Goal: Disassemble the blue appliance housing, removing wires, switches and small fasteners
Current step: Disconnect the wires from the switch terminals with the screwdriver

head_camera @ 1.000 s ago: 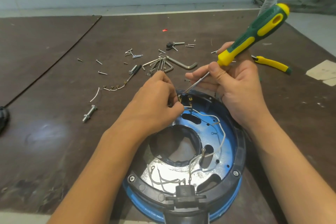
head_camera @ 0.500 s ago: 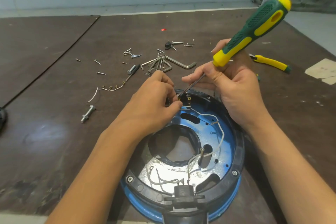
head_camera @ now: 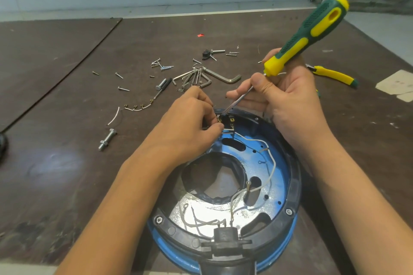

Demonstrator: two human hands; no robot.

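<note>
Nearby, screws [head_camera: 123, 89], hex keys [head_camera: 225, 78], pliers [head_camera: 333, 75]

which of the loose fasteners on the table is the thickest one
The hex bolt with a nut on it, lying alone at the left, nearest the camera. The scattered screws farther back are all much thinner and shorter.

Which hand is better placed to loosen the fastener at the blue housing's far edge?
Right. The right hand holds the screwdriver, whose tip sits at the switch on the blue housing's far rim. The left hand pinches the switch's near side, probably steadying it.
</note>
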